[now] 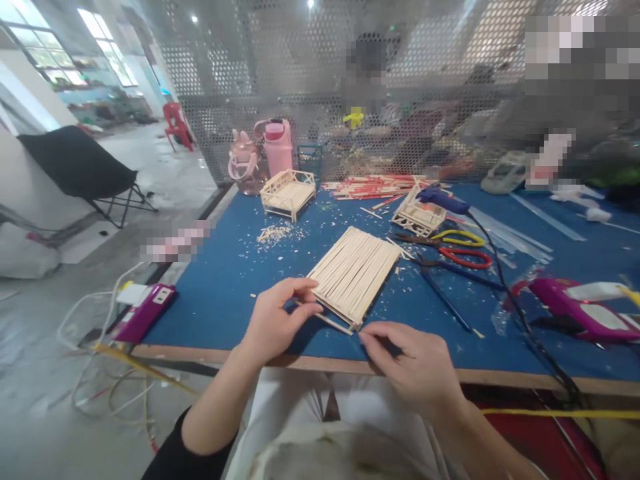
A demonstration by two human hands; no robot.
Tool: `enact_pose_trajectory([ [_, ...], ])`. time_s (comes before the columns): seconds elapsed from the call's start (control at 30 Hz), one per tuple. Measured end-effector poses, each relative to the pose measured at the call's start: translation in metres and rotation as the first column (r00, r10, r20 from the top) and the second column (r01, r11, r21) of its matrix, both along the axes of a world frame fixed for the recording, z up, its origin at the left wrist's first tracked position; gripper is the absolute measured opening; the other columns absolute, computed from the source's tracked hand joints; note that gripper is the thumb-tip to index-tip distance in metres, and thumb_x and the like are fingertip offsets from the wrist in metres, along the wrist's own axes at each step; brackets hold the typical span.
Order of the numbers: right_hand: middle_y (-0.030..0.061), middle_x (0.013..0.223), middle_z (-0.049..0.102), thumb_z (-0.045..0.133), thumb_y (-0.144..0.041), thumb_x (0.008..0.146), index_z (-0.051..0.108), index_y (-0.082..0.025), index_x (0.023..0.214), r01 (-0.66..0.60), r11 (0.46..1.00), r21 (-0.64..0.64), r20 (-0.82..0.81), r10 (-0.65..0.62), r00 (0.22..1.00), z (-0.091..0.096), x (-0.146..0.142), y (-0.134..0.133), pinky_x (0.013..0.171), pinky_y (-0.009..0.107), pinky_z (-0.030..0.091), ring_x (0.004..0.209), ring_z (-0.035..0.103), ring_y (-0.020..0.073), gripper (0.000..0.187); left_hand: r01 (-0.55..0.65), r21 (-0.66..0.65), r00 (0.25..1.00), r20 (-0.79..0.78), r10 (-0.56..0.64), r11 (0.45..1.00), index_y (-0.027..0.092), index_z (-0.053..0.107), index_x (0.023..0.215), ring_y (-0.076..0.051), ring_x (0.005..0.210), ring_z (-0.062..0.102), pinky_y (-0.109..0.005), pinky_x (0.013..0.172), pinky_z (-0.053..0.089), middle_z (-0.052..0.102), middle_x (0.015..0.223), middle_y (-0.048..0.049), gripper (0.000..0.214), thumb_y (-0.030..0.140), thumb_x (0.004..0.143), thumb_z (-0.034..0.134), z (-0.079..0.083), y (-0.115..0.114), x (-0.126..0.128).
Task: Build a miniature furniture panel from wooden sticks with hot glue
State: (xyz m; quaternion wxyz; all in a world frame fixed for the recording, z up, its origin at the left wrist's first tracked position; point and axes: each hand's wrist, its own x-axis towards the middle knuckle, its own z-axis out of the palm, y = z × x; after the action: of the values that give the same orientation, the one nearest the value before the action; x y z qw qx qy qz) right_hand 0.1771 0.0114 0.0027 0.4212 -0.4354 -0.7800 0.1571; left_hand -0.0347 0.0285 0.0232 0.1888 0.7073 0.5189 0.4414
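Thin stick [336, 325] at panel's [357, 270] near corner

Panel near counter's [215, 303] front edge. Left hand [280, 317]: grip pinching stick. Right hand [415, 360]: fingertips by stick's end; pinch, cannot tell. Best, likely: steady both ends, align before pressing.

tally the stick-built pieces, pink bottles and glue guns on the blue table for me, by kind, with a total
Stick-built pieces: 3 (slatted panel, bench-shaped piece, railed piece)
Pink bottles: 2 (tall bottle, see-through bottle with ear shapes on top)
Glue guns: 1 (blue glue gun)
Total: 6
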Motion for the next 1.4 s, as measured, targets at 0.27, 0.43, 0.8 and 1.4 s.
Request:
enact_pose_trajectory([
  [0.27,-0.0015,0.06,0.062,0.053,-0.024,0.087,0.062,-0.022,0.078,0.035,0.997,0.072,0.057,-0.039,0.998,-0.001,0.001,-0.011,0.05,0.022,0.048,0.049,0.056,0.0113,0.012,-0.105,-0.019,0.976,-0.192,0.099,0.994,0.021,0.068,0.095,-0.017,0.081,0.061,-0.031,0.075,0.049,0.068,0.086,-0.0025,0.017,0.025,0.078,0.069,-0.009,-0.022,-0.014],
  [0.43,0.0086,0.09,0.07,0.062,-0.036,0.081,0.062,-0.019,0.106,0.2,0.98,0.002,0.174,-0.197,0.965,-0.016,0.006,0.008,0.064,0.033,0.056,0.078,0.066,0.023,0.03,-0.023,-0.1,0.883,-0.469,-0.027,0.995,0.022,0.072,0.091,-0.019,0.078,0.059,-0.032,0.07,0.047,0.066,0.081,-0.0044,0.016,0.026,0.088,0.057,-0.016,-0.031,-0.015],
  [0.8,0.0104,0.106,0.071,0.055,-0.026,0.087,0.066,-0.019,0.106,-0.138,0.989,0.049,0.269,0.12,0.956,-0.007,0.027,0.05,0.085,0.037,0.056,0.097,0.068,0.022,0.023,-0.035,-0.023,0.929,-0.37,0.024,0.999,0.022,0.071,0.082,-0.021,0.094,0.058,-0.035,0.082,0.047,0.064,0.092,-0.006,0.021,0.022,0.091,0.051,-0.022,-0.031,-0.013],
  [1.4,0.0028,0.078,0.076,0.05,-0.018,0.094,0.071,-0.021,0.088,-0.155,0.96,0.233,0.175,0.116,0.978,0.009,0.022,0.032,0.068,0.026,0.058,0.072,0.071,0.0155,0.022,0.028,0.289,0.974,-0.222,0.038,0.957,0.021,0.07,0.087,-0.011,0.074,0.063,-0.019,0.069,0.051,0.066,0.08,-0.0013,0.012,0.016,0.088,0.059,-0.007,-0.009,0.016],
])
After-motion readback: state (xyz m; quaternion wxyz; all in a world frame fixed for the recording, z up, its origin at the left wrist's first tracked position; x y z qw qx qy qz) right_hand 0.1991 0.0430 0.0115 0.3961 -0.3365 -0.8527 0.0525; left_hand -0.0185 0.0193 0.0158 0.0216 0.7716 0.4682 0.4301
